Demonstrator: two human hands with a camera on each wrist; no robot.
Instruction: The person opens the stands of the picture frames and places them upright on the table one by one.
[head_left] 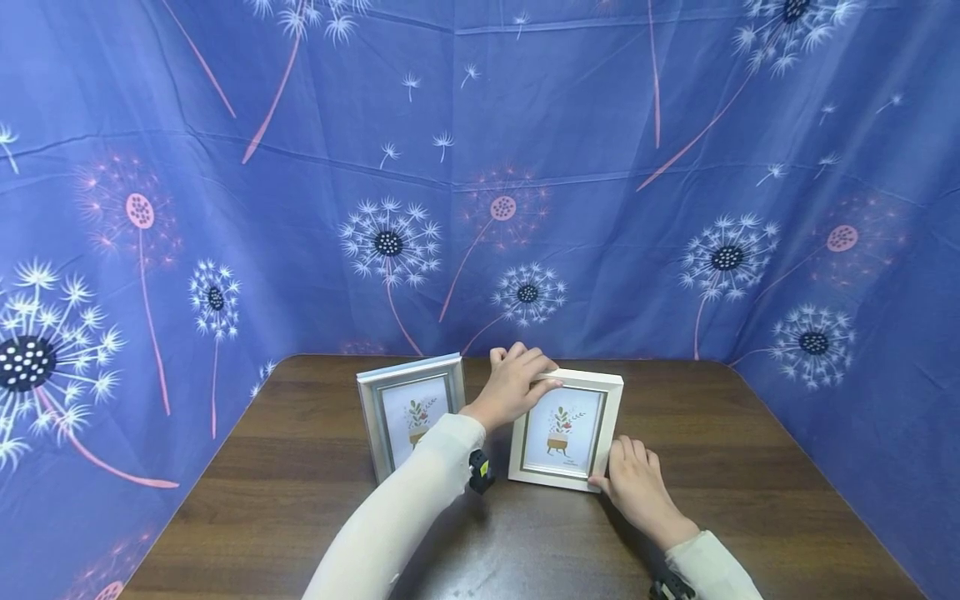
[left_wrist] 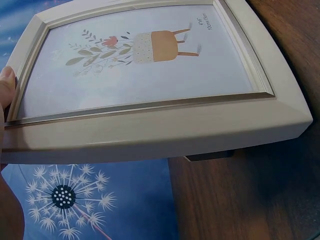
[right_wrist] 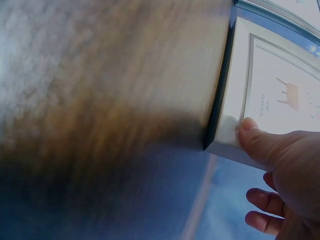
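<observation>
A cream-white picture frame [head_left: 562, 433] stands upright on the table, its print of a potted plant facing me. My left hand [head_left: 514, 385] holds it by the top left corner, with the thumb on the front and the fingers over the top edge. At the lower right corner my right hand [head_left: 637, 483] grips the same frame. In the right wrist view the right thumb [right_wrist: 255, 140] presses the front border, while the other fingers are curled beyond the side edge. The left wrist view shows the frame's long side [left_wrist: 150, 132] close up, and a small dark piece [left_wrist: 210, 156] sticks out behind it.
A silver-grey picture frame [head_left: 375, 425] with a similar print stands to the left, partly hidden by my left forearm. Both stand on a dark brown wooden table [head_left: 247, 500]. Blue cloth [head_left: 600, 208] with dandelion patterns hangs behind the table and at both sides.
</observation>
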